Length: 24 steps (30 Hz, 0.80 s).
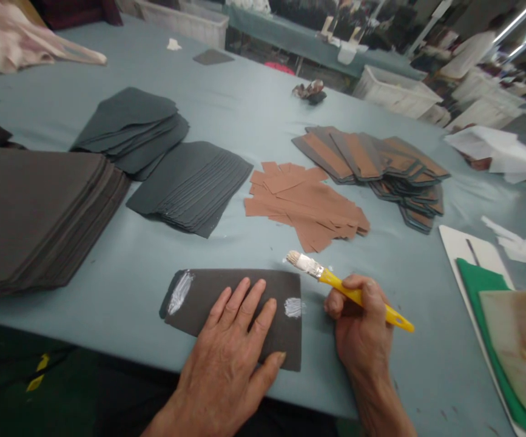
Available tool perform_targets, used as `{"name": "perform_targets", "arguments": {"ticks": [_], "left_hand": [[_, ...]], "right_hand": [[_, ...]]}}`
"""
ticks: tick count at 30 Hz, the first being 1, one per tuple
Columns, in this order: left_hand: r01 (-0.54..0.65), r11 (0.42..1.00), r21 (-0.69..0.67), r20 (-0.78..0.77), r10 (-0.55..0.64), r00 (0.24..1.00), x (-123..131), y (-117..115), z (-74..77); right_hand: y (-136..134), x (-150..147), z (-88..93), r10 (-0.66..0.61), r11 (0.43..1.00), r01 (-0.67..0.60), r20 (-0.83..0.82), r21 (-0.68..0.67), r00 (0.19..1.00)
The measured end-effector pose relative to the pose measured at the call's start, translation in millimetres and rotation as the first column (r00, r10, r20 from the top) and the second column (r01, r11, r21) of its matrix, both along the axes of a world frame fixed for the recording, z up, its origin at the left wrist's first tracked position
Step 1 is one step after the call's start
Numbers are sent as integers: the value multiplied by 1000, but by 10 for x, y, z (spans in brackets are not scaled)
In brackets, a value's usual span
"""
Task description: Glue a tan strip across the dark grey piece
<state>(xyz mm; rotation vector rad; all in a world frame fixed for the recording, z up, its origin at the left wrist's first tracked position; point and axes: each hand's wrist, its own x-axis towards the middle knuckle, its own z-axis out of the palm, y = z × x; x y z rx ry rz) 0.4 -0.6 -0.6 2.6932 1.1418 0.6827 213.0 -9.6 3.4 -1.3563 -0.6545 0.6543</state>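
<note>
My left hand (230,352) lies flat, fingers apart, on a dark brown panel (285,343) near the table's front edge. White paste is smeared at both ends of this panel, a long streak (181,292) at left and a small patch (292,308) at right. In my right hand (363,328) is a paintbrush (354,292) with a yellow handle. Its bristles, coated in white, point up and left, above the panel's right corner and apart from it. Beyond the brush lies a loose pile of reddish-brown strips (306,203).
A thick stack of dark brown sheets (35,212) sits at left, with fanned dark grey panels (190,182) beside it. Panels with brown strips (367,155) overlap at back right. A white board (454,261) with green material (481,279) lies at right. White bins (394,91) stand past the table.
</note>
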Motion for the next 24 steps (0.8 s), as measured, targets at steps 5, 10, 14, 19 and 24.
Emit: {"name": "perform_targets", "arguments": {"ticks": [5, 10, 14, 19, 24], "left_hand": [[2, 1000, 27, 2, -2, 1000, -2, 16, 8], [3, 998, 62, -29, -2, 1000, -14, 27, 4], [17, 996, 89, -58, -12, 998, -23, 38, -4], [35, 990, 133, -75, -25, 997, -43, 56, -14], [53, 983, 176, -132, -30, 991, -65, 79, -43]], "right_hand": [[25, 15, -3, -35, 998, 35, 9, 43, 999], [39, 26, 19, -31, 997, 27, 58, 68, 998], [56, 22, 110, -28, 995, 15, 131, 98, 991], [36, 84, 200, -18, 988, -29, 298, 151, 954], [-4, 176, 153, 123, 959, -263, 675, 109, 727]]}}
